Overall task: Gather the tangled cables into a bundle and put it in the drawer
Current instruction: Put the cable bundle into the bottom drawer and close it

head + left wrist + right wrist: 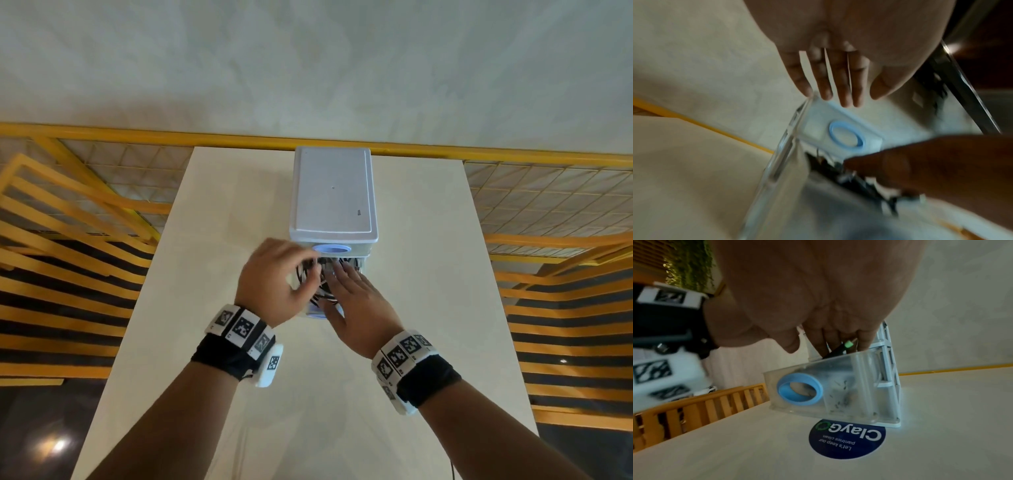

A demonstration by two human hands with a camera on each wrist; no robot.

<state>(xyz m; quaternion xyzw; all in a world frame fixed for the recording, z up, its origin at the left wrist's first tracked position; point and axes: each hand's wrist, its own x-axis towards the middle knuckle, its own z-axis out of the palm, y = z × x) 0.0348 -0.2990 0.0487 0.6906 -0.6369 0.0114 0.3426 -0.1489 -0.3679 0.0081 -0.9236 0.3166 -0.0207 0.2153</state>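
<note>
Cables (317,279) fill the drawer (840,386), which juts toward the person.

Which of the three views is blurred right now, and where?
Head view: sharp, slight smear on the left hand. Left wrist view: worst, the drawer wall and cables streaked. Right wrist view: drawer front fairly crisp, the left wristband at the frame's edge smeared.

cables (317,274): black and white tangle, lying inside the open drawer
drawer (840,382): clear plastic, blue ring handle, pulled out
</note>
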